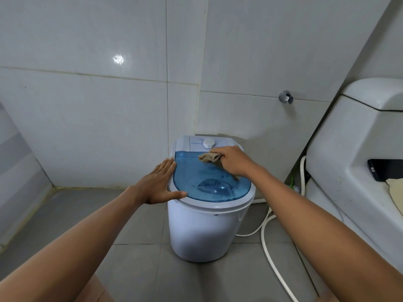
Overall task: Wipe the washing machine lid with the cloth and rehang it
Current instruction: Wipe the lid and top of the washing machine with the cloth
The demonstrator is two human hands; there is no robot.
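Our left hand (160,184) lay flat and open, holding nothing, against the white washing machine's (205,232) rim, evidently to steady it. We kept our right hand (232,160) closed on the bunched beige cloth (208,157), pressed against the translucent blue lid (196,177) near the white dial (209,143).

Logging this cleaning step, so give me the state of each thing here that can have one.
lid: closed, with droplets.
cloth: bunched, pressed on the lid.
right hand: shut on the cloth.
left hand: open, flat on the washing machine rim.
phone: screen dark.
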